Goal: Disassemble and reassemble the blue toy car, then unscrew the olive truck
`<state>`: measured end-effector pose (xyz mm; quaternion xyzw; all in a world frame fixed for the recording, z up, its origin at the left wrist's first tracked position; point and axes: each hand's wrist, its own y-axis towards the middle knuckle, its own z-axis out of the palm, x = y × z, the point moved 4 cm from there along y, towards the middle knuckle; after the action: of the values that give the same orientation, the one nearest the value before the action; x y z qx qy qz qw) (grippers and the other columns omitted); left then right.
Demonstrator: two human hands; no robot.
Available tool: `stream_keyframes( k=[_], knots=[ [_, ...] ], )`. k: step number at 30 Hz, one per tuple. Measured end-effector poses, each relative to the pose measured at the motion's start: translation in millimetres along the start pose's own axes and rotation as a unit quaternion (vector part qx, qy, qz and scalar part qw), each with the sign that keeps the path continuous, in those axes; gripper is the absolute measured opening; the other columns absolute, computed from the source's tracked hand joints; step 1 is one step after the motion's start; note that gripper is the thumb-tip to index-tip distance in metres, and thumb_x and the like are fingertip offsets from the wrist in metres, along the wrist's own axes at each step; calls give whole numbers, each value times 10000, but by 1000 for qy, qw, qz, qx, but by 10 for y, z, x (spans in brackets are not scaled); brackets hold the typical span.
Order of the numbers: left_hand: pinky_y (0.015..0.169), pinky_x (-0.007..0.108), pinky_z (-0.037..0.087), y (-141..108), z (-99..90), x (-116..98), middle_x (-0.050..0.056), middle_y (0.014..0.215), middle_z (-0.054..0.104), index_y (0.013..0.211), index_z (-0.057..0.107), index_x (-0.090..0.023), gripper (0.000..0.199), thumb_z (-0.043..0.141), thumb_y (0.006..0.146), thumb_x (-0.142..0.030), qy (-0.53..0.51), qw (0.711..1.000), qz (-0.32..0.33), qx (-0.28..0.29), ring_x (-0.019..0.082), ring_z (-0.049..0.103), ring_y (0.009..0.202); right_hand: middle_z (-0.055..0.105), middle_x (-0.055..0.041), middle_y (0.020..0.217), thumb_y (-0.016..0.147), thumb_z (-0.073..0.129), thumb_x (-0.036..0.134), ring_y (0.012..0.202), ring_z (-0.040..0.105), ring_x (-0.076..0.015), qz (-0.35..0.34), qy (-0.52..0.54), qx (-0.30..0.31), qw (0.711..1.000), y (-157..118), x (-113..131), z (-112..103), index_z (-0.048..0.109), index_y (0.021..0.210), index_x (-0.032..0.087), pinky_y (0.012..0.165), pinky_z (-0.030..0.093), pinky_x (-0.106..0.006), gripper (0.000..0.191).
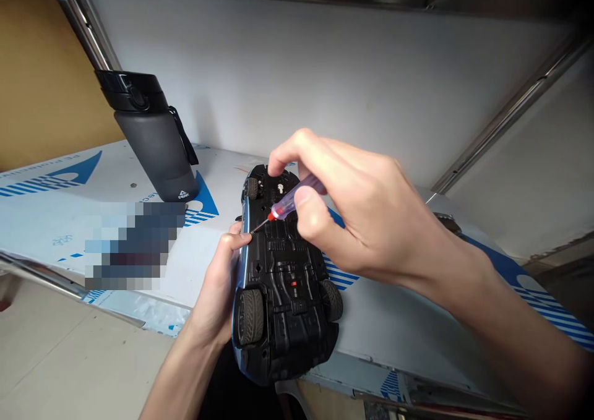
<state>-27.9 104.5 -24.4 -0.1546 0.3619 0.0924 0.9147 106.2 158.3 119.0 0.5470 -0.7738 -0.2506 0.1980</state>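
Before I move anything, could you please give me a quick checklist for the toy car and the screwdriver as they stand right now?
1. Model car held upside down in the left hand: ok.
2. Screwdriver gripped between thumb and fingers of the right hand: ok.
3. Screwdriver tip seated in a screw at the chassis edge: cannot tell, too small to see.
4. Left fingertip clear of the tip: not ok, it sits right beside it.
5. Water bottle standing apart from the car: ok.

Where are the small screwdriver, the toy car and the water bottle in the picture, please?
Small screwdriver (284,206): head view, clear handle.
Toy car (278,271): head view, black underside.
Water bottle (155,154): head view, grey body.
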Motion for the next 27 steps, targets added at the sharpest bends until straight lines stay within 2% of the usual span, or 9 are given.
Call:
stream_keyframes(
  k=[3,6,8,12,14,18,20,23,27],
  knots=[
    [673,325,613,2,23,-19,27,951,775,1017,705,-221,160,679,860,-240,14,999,13,33,272,766,847,765,-36,1034,1064,426,168,809,655,-157,-12,22,14,1000,6,13,9,662,1162,208,744,483,-306,259],
    [687,315,610,6,16,-26,13,967,772,1053,713,-232,184,678,873,-242,22,999,11,38,262,765,863,710,28,793,1132,449,337,632,610,-127,41,30,15,999,-4,-27,18,652,1182,216,655,444,-284,242],
    [688,311,608,6,13,-31,17,969,770,1034,706,-226,159,673,879,-244,22,999,15,40,266,764,874,661,38,729,1131,441,401,601,579,-130,60,21,2,998,-12,-42,10,650,1142,214,626,418,-286,281],
    [687,303,599,6,10,-20,31,989,771,1046,693,-209,186,690,866,-255,14,999,15,30,253,757,843,707,-19,925,1048,438,182,781,606,-160,-2,29,6,1000,0,10,-4,644,1100,199,748,459,-308,213],
    [674,288,587,8,3,-10,18,947,760,1075,694,-208,224,701,855,-246,10,1000,12,22,224,740,788,704,-9,908,1043,419,130,766,603,-152,0,35,14,999,6,18,-4,636,1123,203,754,454,-306,243],
    [664,287,579,8,-13,-5,9,896,748,1090,704,-204,258,714,836,-245,1,1000,15,25,212,723,751,570,64,678,1100,410,251,529,458,-123,53,28,4,998,2,-6,-15,606,1125,219,599,373,-307,200],
    [689,292,585,5,-19,-6,14,917,753,1096,711,-204,257,714,844,-250,3,999,16,28,219,731,784,578,59,706,1052,459,240,547,471,-126,44,40,12,998,3,5,-13,582,1133,218,598,374,-303,148],
    [708,287,585,4,-29,0,6,902,740,1071,708,-207,218,716,859,-254,3,1000,13,27,213,724,796,629,42,784,1001,474,163,611,531,-127,29,70,35,997,6,22,-3,561,1164,226,618,392,-287,195],
    [702,275,578,11,-40,8,2,894,722,1069,707,-205,210,716,868,-266,-5,999,17,32,198,698,781,489,86,607,1116,413,298,475,391,-106,73,71,34,994,-3,-22,6,606,1121,233,550,326,-289,204]
  ],
)
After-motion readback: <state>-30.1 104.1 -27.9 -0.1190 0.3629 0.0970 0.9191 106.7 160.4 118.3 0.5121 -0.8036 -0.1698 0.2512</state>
